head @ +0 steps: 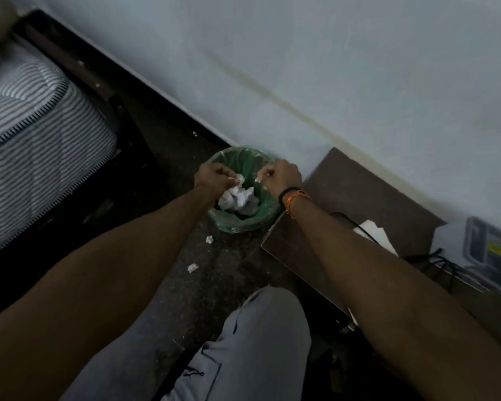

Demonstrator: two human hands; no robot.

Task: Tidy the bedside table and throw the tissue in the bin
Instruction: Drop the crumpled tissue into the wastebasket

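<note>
Tissue scraps (209, 239): 2 on floor | bin (268, 208): 1 | left hand (211, 178), right hand (282, 176): each grip pinches tissue

Left hand (211, 176), right hand (281, 175) pinch tissue (239, 178) scraps over bin (268, 208).

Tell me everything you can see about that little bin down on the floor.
The bin is small and round, lined with a thin green plastic bag whose edge folds over the rim. It stands upright on the dark floor against the pale wall, beside the corner of the brown bedside table. Crumpled white tissue fills its middle. The left hand and right hand hover over its opening, each pinching a bit of tissue. Two small tissue scraps lie on the floor just outside it.
</note>
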